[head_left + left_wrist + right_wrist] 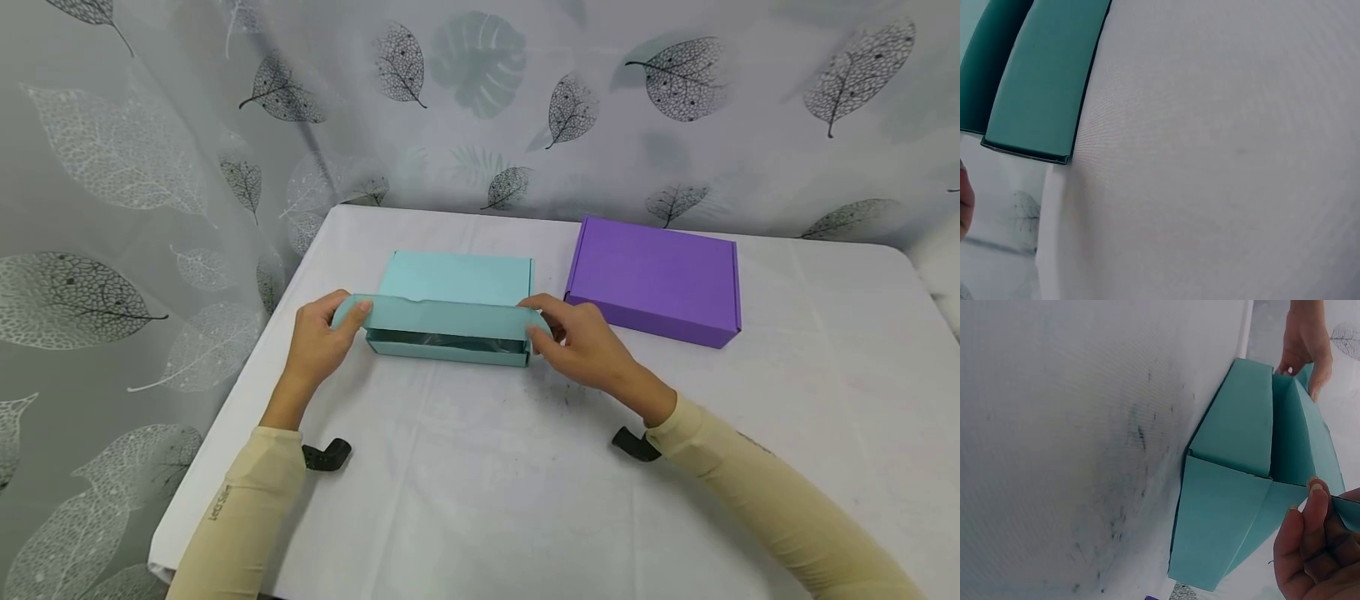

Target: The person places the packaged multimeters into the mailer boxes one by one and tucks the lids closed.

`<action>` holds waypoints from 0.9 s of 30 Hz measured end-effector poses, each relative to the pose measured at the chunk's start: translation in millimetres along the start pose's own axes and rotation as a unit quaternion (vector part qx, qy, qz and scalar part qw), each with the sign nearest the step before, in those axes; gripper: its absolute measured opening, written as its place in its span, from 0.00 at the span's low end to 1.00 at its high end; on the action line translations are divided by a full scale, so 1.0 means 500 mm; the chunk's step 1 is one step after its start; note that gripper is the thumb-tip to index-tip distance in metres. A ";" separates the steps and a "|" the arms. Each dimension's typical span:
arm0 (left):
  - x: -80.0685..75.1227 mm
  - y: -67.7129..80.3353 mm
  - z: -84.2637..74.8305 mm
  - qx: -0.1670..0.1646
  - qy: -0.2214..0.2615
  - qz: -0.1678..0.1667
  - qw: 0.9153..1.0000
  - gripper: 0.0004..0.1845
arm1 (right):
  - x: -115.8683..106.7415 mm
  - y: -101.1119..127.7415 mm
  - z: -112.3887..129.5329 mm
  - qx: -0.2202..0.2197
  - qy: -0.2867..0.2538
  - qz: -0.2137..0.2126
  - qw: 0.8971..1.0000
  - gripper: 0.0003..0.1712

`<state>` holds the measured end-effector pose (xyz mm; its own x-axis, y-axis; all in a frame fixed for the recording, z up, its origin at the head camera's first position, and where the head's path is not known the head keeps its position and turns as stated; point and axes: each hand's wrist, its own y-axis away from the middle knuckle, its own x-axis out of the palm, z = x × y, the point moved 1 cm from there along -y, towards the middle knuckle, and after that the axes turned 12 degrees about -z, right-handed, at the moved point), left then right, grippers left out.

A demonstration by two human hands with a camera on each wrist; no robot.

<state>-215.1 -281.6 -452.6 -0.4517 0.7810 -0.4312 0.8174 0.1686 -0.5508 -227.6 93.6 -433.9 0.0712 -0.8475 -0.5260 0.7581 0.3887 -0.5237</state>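
A flat teal cardboard box (453,287) lies on the white-covered table (480,467), its lid lifted a little at the front so a dark gap shows. My left hand (324,333) pinches the left side tab of the lid's front flap (442,315). My right hand (581,342) pinches the right tab. In the right wrist view the teal box (1235,487) shows its end wall, with my right hand's fingertips (1310,500) on the flap and my left hand (1304,344) at the far end. The left wrist view shows only a corner of the teal box (1035,94).
A closed purple box (654,279) lies to the right of the teal one, near the table's back. A leaf-patterned curtain (150,167) hangs behind and to the left. The tablecloth has dark smudges (1138,434) near the box.
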 end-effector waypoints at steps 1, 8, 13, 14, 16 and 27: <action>0.000 0.001 0.002 0.000 0.000 0.000 1.000 0.12 | 0.001 0.001 -0.001 0.001 0.000 0.001 1.000 0.17; 0.003 0.011 0.012 -0.006 0.008 0.005 1.000 0.12 | 0.008 0.009 -0.007 0.005 -0.001 0.010 1.000 0.17; 0.003 0.016 0.017 -0.007 0.007 0.011 1.000 0.13 | 0.013 0.012 -0.010 0.004 0.000 0.013 1.000 0.16; 0.004 0.016 0.018 -0.005 0.005 0.012 1.000 0.13 | 0.013 0.012 -0.010 0.004 0.000 0.014 1.000 0.16; 0.004 0.016 0.020 -0.001 0.000 0.016 1.000 0.12 | 0.014 0.014 -0.010 0.005 0.001 0.017 1.000 0.16; 0.004 0.017 0.022 0.001 -0.018 0.039 0.999 0.12 | 0.017 0.020 -0.018 0.011 0.001 0.040 0.999 0.17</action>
<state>-212.7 -285.2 -465.9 -0.3985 0.7698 -0.4986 0.8503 0.1064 -0.5154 -225.4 93.5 -449.4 0.1307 -0.8140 -0.5660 0.7644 0.4463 -0.4653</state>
